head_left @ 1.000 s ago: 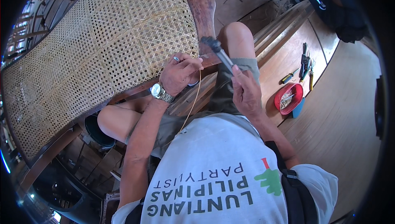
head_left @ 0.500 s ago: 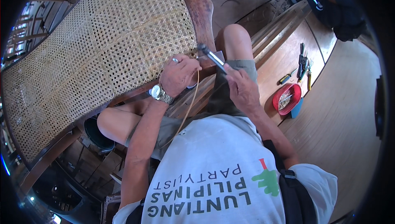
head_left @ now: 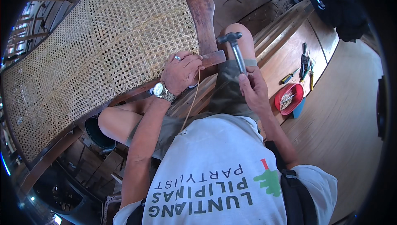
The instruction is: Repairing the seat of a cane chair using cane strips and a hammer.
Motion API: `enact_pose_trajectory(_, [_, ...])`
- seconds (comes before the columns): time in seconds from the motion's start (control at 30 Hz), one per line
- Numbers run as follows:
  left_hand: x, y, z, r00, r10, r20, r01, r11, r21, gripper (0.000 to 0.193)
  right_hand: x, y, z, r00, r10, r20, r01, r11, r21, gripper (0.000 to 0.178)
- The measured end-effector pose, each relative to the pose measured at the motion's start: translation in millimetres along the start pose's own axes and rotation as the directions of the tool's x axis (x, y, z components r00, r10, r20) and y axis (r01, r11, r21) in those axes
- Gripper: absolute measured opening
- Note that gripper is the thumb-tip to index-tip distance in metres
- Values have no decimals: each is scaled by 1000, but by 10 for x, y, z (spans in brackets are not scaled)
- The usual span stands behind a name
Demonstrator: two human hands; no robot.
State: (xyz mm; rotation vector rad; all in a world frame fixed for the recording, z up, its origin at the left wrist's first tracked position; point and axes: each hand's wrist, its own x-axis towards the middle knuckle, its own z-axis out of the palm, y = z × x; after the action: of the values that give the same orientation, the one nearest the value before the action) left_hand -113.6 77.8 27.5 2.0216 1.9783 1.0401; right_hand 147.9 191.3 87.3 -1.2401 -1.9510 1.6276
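Note:
My left hand [head_left: 180,74], with a ring and a wristwatch, rests at the corner of a woven cane panel [head_left: 120,30] set in a dark wooden frame [head_left: 202,14]. Its fingers are closed on a thin cane strand [head_left: 192,103], which trails down toward my lap. What else its fingertips may press on is hidden. My right hand [head_left: 254,90] grips a hammer [head_left: 238,57] by its metal handle. The hammer's head is raised over my knee, to the right of the frame's corner and apart from it.
On the wooden bench to my right stands a red bowl [head_left: 277,106] of small pale bits. A screwdriver [head_left: 288,77] and a black hand tool [head_left: 305,63] lie beyond it. A dark bucket [head_left: 101,136] stands beside my left knee. Wooden rails [head_left: 277,30] run past my right knee.
My right hand has drawn the hammer back to the right, away from the frame's corner. My left hand stays almost in place with the cane strand.

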Motion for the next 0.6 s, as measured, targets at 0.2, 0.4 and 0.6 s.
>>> enact_pose_trajectory(0.2, [13, 12, 15, 990, 26, -139, -36, 997, -72, 18, 48, -154, 94, 999, -32, -13, 28, 970, -242, 38])
enact_pose_trajectory(0.4, [-20, -21, -4, 997, 22, -73, -28, 995, -91, 17, 87, 43, 318, 912, -404, 77, 408, 867, -287, 44])
enact_pose_trajectory(0.6, [-20, 8, -11, 996, -5, -93, -6, 993, -119, 18, 96, 74, 365, 923, -370, 107, 385, 877, -288, 48])
